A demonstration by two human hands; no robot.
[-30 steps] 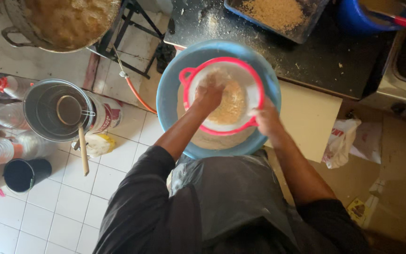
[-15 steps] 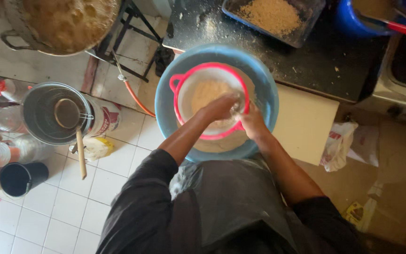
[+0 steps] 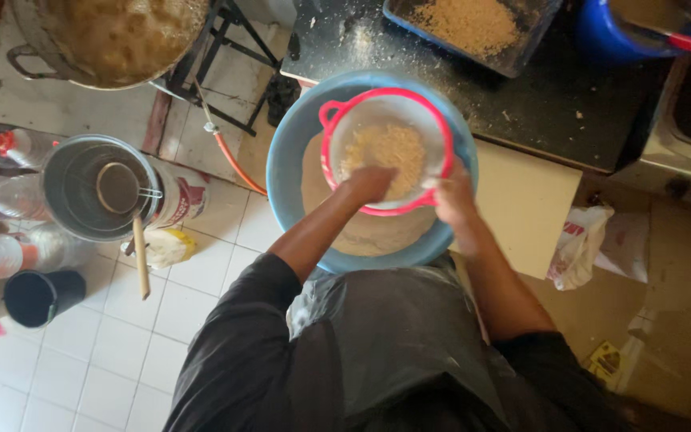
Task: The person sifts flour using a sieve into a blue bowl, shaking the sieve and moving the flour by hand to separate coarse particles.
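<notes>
Hands meet at the near rim of a red-rimmed sieve (image 3: 337, 120), which sits inside a big blue basin (image 3: 285, 160) at the edge of the dark counter (image 3: 569, 112). Left hand (image 3: 371, 184) is curled into a loose fist, knuckles pressed into the pale crumbly meal (image 3: 385, 152) at the sieve's 6 o'clock. Right hand (image 3: 453, 196) clasps the sieve's rim at about 4 o'clock, fingers folded over the red edge. Beneath the sieve, a smooth heap of tan flour (image 3: 369, 232) lies in the basin.

At 12 o'clock from the basin, a dark tray of coarse golden crumbs (image 3: 473, 24) rests on the counter. At 9 o'clock, down on the white tiled floor (image 3: 121, 352), a metal pot (image 3: 65, 192) holds a small strainer with a wooden handle (image 3: 141, 256). At 10 o'clock, a large pan of brown mash (image 3: 113, 36) stands on a black frame.
</notes>
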